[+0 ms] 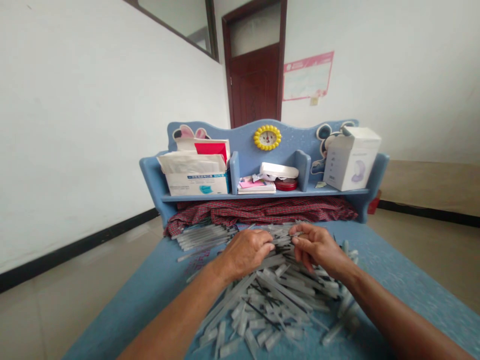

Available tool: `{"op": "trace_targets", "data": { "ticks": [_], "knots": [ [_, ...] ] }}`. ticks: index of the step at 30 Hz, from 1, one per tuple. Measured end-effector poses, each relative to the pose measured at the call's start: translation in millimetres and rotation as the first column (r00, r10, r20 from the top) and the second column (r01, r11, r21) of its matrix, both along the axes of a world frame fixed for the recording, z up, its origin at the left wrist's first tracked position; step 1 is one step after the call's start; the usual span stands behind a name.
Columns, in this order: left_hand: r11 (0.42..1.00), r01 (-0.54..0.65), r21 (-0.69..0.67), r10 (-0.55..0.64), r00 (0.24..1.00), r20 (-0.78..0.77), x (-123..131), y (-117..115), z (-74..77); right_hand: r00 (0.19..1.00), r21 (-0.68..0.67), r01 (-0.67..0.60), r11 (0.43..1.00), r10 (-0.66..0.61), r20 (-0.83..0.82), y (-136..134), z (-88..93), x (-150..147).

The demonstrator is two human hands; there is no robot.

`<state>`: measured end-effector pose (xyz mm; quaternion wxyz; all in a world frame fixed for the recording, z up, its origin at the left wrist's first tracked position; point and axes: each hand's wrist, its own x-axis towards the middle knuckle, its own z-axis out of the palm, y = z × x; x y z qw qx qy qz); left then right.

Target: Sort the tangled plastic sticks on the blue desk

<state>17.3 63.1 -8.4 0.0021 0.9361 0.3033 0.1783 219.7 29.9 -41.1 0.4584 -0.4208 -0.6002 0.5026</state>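
Observation:
My left hand (247, 251) is over the far part of a loose pile, its fingers curled and pressed together. Whatever those fingers hold is hidden behind the knuckles. Facing it, my right hand (318, 247) has thumb and forefinger pinched, a small gap from the left; the thing in the pinch is too small to make out. Below both hands spreads the pile of translucent, narrow plastic sleeves (275, 292), lying in all directions with thin dark sticks (264, 316) among them. Left of my left hand, similar long strips (205, 236) lie side by side in a neater row.
The blue desk (390, 270) has a raised shelf (264, 196) at its back. A crumpled red checked cloth (262, 211) lies beneath it. On the shelf stand a mask box (198, 184), a red round tin (286, 185) and a white carton (350, 162); a yellow-rimmed clock (267, 138) is above.

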Motion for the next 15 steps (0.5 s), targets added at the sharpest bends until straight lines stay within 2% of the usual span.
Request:
{"op": "trace_targets", "data": {
  "ticks": [5, 10, 15],
  "knots": [
    [1.0, -0.011, -0.003, 0.011, 1.0, 0.01, 0.4, -0.3, 0.0, 0.989, 0.033, 0.098, 0.995, -0.101, 0.104, -0.4, -0.8, -2.8],
    [0.999, -0.029, -0.019, 0.029, 1.0, 0.003, -0.4, -0.2, 1.0, 1.0, 0.003, 0.002, 1.0, -0.002, 0.03, -0.8, -0.8, -2.1],
    [0.999, -0.032, -0.038, 0.032, 0.999, -0.002, -1.0, 1.1, 1.5, 0.991, 0.004, 0.098, 0.995, -0.098, 0.096, 2.6, -1.8, -3.4]
  ]
}}
